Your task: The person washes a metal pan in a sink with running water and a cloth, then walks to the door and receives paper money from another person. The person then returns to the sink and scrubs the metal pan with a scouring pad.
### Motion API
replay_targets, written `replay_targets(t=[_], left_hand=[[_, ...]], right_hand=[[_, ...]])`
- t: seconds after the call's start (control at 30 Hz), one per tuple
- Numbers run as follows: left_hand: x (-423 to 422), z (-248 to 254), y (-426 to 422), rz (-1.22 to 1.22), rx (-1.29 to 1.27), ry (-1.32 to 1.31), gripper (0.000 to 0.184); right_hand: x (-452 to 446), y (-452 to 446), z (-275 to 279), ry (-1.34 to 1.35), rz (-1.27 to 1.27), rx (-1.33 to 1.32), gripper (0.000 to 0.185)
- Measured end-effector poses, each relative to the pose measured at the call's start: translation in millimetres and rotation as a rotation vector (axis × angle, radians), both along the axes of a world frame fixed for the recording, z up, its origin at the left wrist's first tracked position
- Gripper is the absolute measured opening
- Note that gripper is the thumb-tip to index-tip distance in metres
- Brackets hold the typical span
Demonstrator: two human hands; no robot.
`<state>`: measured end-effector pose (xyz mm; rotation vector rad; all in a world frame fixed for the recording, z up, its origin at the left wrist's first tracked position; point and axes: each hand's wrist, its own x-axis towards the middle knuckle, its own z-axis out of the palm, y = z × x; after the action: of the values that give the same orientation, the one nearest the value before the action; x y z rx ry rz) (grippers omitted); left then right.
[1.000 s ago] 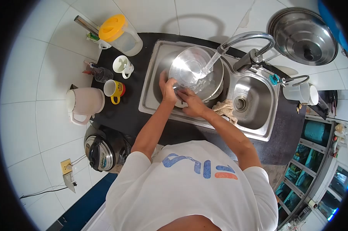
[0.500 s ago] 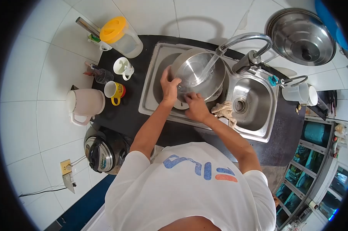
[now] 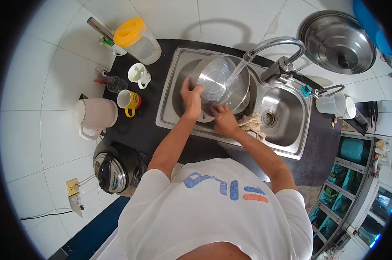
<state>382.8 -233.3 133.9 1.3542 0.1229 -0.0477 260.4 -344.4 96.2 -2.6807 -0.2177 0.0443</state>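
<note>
A large stainless steel bowl (image 3: 214, 80) sits tilted in the left basin of the double sink (image 3: 162, 110), with its opening towards me. My left hand (image 3: 191, 97) grips the bowl's left edge, thumb on the near side. At the bowl's near rim is my right hand (image 3: 225, 120), its fingers curled and slightly blurred; whatever may be in them is hidden. A stream of water runs from the curved faucet (image 3: 276, 41) into the bowl. Under the bowl, part of a pale dish shows.
A beige cloth (image 3: 251, 125) lies on the divider beside my right hand. Left of the sink stand a yellow mug (image 3: 128, 102), a white mug (image 3: 138, 74), a yellow-lidded pitcher (image 3: 144, 45) and a kettle (image 3: 98, 113). A steel lid (image 3: 339, 41) leans against the wall.
The bowl has tipped and shifted slightly to the left under the water. My right hand has moved a little right and down along the near rim; the left keeps its grip.
</note>
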Motion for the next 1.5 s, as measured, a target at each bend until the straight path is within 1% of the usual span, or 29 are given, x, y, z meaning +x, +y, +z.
replay_targets(t=[0.07,0.1,0.2,0.23,0.33,0.37,0.43,0.47,0.5,0.6,0.63,0.67,0.73,0.8,0.83,0.9,0.93,1.0,1.03,1.13,1.23,1.3,1.33,1.37,1.43,1.47,1.5], left_hand=[[-1.6,2.3,-5.1,0.007,-0.017,0.023,0.058],[-3.1,4.6,-4.9,0.008,-0.019,0.037,0.058],[1.9,17.3,6.6,-0.041,-0.096,0.161,0.055],[5.1,11.6,8.1,-0.033,-0.158,0.178,0.051],[24.8,-2.9,17.7,-0.153,-0.206,0.24,0.05],[32.7,1.8,23.3,-0.258,-0.125,0.246,0.057],[42.5,8.7,21.2,-0.276,0.003,0.254,0.066],[45.1,15.3,21.2,-0.282,0.068,0.256,0.07],[44.1,24.1,23.3,-0.375,0.122,0.276,0.088],[19.9,24.6,18.3,-0.308,0.313,0.21,0.098],[6.6,17.0,19.5,-0.313,0.344,0.2,0.105],[-4.5,-21.2,21.4,-0.25,0.42,0.085,0.098],[-36.9,-8.8,17.1,-0.325,0.296,0.33,0.081],[-39.5,-36.1,19.2,-0.308,0.276,0.359,0.067],[-41.5,-51.9,21.0,-0.296,0.263,0.376,0.061],[-41.2,-43.4,17.7,-0.26,0.203,0.41,0.055],[-40.0,-38.7,16.5,-0.245,0.177,0.426,0.053],[-34.6,-11.1,16.0,-0.254,0.197,0.432,0.051],[-31.3,-0.2,16.0,-0.257,0.204,0.435,0.05],[-22.9,11.0,23.6,-0.35,0.265,0.457,0.048],[-12.2,15.4,31.8,-0.43,0.315,0.472,0.049],[-8.1,14.7,35.6,-0.47,0.363,0.461,0.053],[-6.8,14.7,35.0,-0.461,0.345,0.447,0.053],[-5.7,16.0,34.4,-0.452,0.327,0.434,0.052],[-6.4,14.2,34.3,-0.412,0.294,0.406,0.049],[-7.7,10.9,32.6,-0.382,0.28,0.388,0.046],[-7.4,8.7,31.4,-0.355,0.267,0.367,0.042]], right_hand=[[6.3,12.6,7.8,-0.043,0.02,0.26,0.053],[5.0,8.7,-5.3,-0.138,0.011,0.278,0.043],[-6.9,-26.0,-15.8,-0.128,-0.002,-0.168,0.034],[-5.4,-34.0,-21.7,-0.32,0.023,-0.196,0.027],[-2.0,-37.0,-16.8,-0.276,0.088,-0.164,0.022],[-2.1,-35.6,-12.2,-0.331,0.112,-0.141,0.02],[-1.4,-26.1,-3.8,-0.442,0.162,-0.093,0.016],[-0.9,-20.4,-3.7,-0.448,0.124,-0.06,0.015],[0.4,-13.2,-4.1,-0.456,0.085,-0.026,0.014],[3.4,8.6,-0.5,-0.455,-0.068,0.13,0.011],[4.5,14.5,1.9,-0.43,-0.118,0.172,0.011],[6.6,18.9,3.2,-0.405,-0.17,0.216,0.012],[8.3,25.7,-0.9,-0.345,-0.223,0.308,0.015],[5.5,31.1,-3.0,-0.25,-0.264,0.377,0.018],[5.2,29.5,-4.2,-0.159,-0.246,0.465,0.023],[7.8,19.4,-9.1,0.025,-0.205,0.635,0.033],[7.3,13.2,-14.3,0.013,-0.121,0.577,0.039],[3.7,-5.5,-20.5,-0.019,0.036,0.456,0.05],[-2.1,-17.1,-19.0,0.041,0.065,0.307,0.05],[-4.3,-53.5,-56.6,0.018,0.187,0.027,0.056],[6.1,-88.5,-55.3,-0.085,0.306,-0.362,0.051],[18.1,-102.4,-59.6,-0.106,0.274,-0.548,0.049],[21.9,-106.6,-61.3,-0.12,0.255,-0.644,0.048],[21.3,-104.8,-56.6,-0.069,0.239,-0.628,0.049],[17.1,-86.5,-27.2,0.034,0.218,-0.593,0.052],[14.1,-75.6,-19.7,0.085,0.21,-0.575,0.053],[11.3,-65.4,-23.4,0.086,0.188,-0.493,0.055]])
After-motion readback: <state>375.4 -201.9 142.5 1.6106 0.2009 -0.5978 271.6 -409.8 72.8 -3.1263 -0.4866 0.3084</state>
